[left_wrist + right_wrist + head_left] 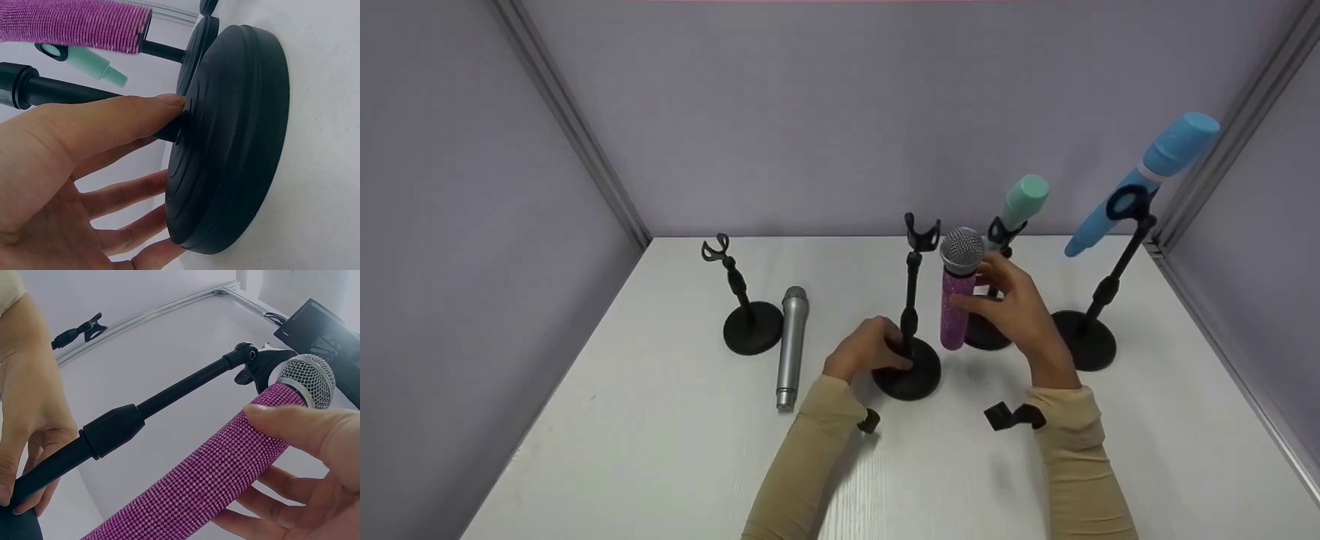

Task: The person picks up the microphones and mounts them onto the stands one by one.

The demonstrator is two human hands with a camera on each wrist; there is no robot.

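My right hand [1024, 311] holds a microphone with a sparkly magenta handle [955, 319] and a silver mesh head, thumb on one side and fingers on the other. It is upright just right of a black desktop microphone stand [911, 289], apart from its empty clip [922, 234]. With the thumb by the foot of the pole, my left hand [866, 349] grips that stand low at its round base [236, 140]. In the right wrist view the studded handle [208, 467] slants below the pole [180, 391], its mesh head near the clip.
On the left, a silver microphone [793, 349] lies beside a stand with an empty clip [752, 328]. Behind my right hand, a mint-green microphone [1025, 199] sits in a stand. A blue microphone [1174, 146] rests in the far-right stand [1084, 341]. Grey panels [840, 112] enclose the white table [660, 450].
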